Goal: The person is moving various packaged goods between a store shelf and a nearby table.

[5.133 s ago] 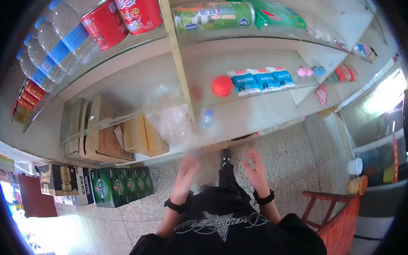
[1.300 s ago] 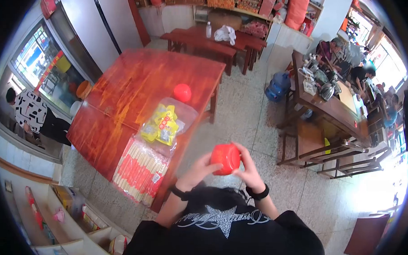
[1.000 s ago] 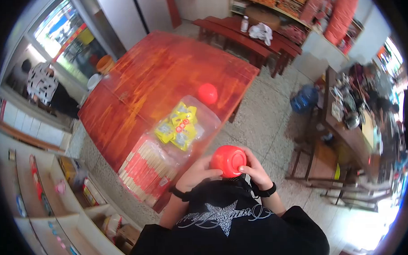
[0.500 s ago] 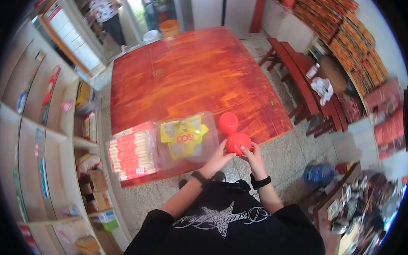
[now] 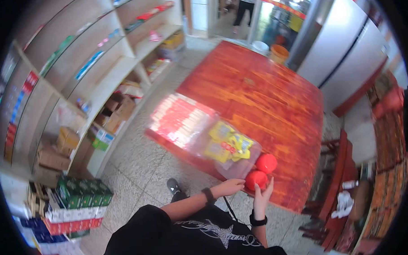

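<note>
Red plastic lid (image 5: 256,179), round and glossy, sits at the near edge of the reddish-brown wooden table (image 5: 266,103), held between both hands. The left hand (image 5: 232,186) curls against its left side and the right hand (image 5: 263,195) stands upright against its right side with the fingers raised; whether they truly clamp it or only touch it is hard to judge at this size. What lies under the lid is hidden by the hands and by glare. Just beyond it, nearly touching, is a second round red lid (image 5: 266,162). Left of both lies a clear plastic container (image 5: 234,167) whose outline is faint; the yellow snack packets (image 5: 227,147) show through it. Further left lies a flat pack of red-and-white wrapped sticks (image 5: 179,121), blurred and washed out by light. Cardboard boxes (image 5: 67,141) fill the lower wooden shelves (image 5: 99,81) at left, and green cartons (image 5: 83,197) stand stacked on the floor. A person stands at the doorway, cut off at the top edge.
</note>
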`<state>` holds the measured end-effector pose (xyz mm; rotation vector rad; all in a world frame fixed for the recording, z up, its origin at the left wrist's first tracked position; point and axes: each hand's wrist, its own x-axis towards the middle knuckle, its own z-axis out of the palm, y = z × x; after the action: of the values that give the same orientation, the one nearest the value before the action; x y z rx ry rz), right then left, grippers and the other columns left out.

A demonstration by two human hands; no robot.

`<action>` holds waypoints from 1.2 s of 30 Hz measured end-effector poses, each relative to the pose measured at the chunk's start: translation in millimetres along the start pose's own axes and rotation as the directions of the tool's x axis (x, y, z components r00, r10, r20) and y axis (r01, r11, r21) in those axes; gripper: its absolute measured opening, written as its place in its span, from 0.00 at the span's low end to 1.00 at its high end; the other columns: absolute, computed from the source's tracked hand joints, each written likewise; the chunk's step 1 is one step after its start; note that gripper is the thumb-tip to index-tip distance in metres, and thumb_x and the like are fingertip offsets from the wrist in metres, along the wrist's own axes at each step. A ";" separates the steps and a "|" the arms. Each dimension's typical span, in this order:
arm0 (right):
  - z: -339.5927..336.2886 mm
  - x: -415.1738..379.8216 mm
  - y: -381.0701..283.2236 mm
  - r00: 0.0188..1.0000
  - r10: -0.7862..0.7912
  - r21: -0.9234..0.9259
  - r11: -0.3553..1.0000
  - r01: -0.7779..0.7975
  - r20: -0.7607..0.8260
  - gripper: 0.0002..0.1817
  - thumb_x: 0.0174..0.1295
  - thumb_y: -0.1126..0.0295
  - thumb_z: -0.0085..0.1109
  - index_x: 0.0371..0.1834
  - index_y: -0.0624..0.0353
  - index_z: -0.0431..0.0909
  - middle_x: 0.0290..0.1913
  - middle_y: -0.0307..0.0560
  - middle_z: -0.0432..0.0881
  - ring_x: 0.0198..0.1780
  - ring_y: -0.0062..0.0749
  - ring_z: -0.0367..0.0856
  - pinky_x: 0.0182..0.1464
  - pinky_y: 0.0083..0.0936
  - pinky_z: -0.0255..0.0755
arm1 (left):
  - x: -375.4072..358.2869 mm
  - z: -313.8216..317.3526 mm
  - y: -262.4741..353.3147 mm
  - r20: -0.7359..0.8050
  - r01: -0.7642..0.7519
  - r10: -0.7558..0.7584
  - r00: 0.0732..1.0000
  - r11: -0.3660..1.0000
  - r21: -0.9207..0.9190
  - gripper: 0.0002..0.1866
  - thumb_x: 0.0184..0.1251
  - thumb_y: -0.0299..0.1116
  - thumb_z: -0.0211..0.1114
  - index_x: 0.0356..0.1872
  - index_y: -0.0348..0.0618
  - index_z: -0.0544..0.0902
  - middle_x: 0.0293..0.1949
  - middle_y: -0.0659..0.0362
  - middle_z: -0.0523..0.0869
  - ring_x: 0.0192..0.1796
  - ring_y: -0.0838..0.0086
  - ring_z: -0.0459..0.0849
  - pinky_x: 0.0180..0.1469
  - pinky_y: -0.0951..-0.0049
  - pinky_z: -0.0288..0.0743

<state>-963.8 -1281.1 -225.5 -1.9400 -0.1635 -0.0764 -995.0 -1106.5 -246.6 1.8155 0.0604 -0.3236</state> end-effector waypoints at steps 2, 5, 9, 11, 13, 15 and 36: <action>10.6 8.0 -52.6 0.987 0.102 0.187 0.974 -0.125 0.127 0.31 0.57 0.74 0.55 0.65 0.65 0.57 0.58 0.55 0.66 0.59 0.38 0.65 0.60 0.30 0.60 | -34.7 -43.4 28.3 -0.076 0.103 -0.102 0.992 0.995 0.013 0.22 0.64 0.42 0.54 0.52 0.35 0.75 0.50 0.48 0.80 0.53 0.62 0.78 0.56 0.68 0.69; 25.4 15.7 -65.0 0.931 0.004 0.197 0.977 -0.081 0.364 0.24 0.57 0.76 0.55 0.59 0.62 0.64 0.49 0.47 0.72 0.49 0.29 0.71 0.51 0.24 0.67 | -70.9 -79.5 19.5 -0.233 -0.035 0.005 0.972 0.991 -0.126 0.23 0.64 0.42 0.56 0.52 0.33 0.75 0.49 0.47 0.80 0.52 0.61 0.79 0.56 0.67 0.69; 76.9 8.1 -86.9 0.795 -0.064 0.184 0.981 -0.060 0.603 0.16 0.61 0.75 0.52 0.53 0.63 0.70 0.44 0.44 0.77 0.45 0.25 0.74 0.50 0.21 0.67 | -147.8 -129.3 4.0 -0.638 0.011 0.054 0.768 0.995 0.098 0.27 0.62 0.42 0.57 0.57 0.31 0.70 0.54 0.42 0.75 0.57 0.56 0.74 0.59 0.63 0.66; 92.2 2.6 -96.8 0.798 -0.082 0.171 0.985 -0.027 0.598 0.14 0.61 0.76 0.52 0.51 0.63 0.71 0.42 0.43 0.78 0.43 0.23 0.74 0.48 0.19 0.67 | -166.0 -140.1 -4.3 -0.615 0.027 -0.007 0.788 0.999 0.023 0.30 0.62 0.43 0.58 0.59 0.32 0.66 0.58 0.41 0.71 0.61 0.54 0.70 0.62 0.62 0.63; 105.7 -5.5 -107.0 0.732 -0.075 0.209 0.973 -0.094 0.678 0.14 0.61 0.76 0.52 0.50 0.63 0.71 0.41 0.43 0.78 0.43 0.23 0.75 0.48 0.18 0.67 | -192.5 -143.1 8.9 -0.773 0.111 -0.067 0.631 0.994 0.006 0.32 0.62 0.43 0.59 0.62 0.32 0.63 0.61 0.41 0.68 0.64 0.54 0.66 0.64 0.62 0.60; 170.0 -29.4 -126.9 0.657 -0.190 0.248 0.969 0.005 0.729 0.13 0.60 0.76 0.52 0.49 0.64 0.72 0.41 0.43 0.78 0.44 0.23 0.76 0.48 0.18 0.68 | -249.8 -182.0 -27.8 -0.839 0.107 -0.112 0.532 0.992 -0.065 0.33 0.62 0.43 0.59 0.63 0.33 0.62 0.62 0.41 0.66 0.65 0.55 0.64 0.65 0.62 0.59; 438.1 -187.5 -281.4 0.196 -0.407 0.393 0.913 0.105 0.892 0.11 0.59 0.72 0.56 0.44 0.63 0.75 0.38 0.47 0.81 0.39 0.28 0.80 0.41 0.23 0.72 | -523.1 -245.1 -109.5 -0.916 -0.309 -0.402 -0.010 0.872 -0.380 0.26 0.64 0.28 0.57 0.64 0.41 0.62 0.52 0.54 0.77 0.51 0.76 0.73 0.55 0.75 0.66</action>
<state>-1202.3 -787.2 -151.6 -1.3835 -1.3120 0.9582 -1473.8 -776.1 -161.4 1.0859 1.1934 1.0564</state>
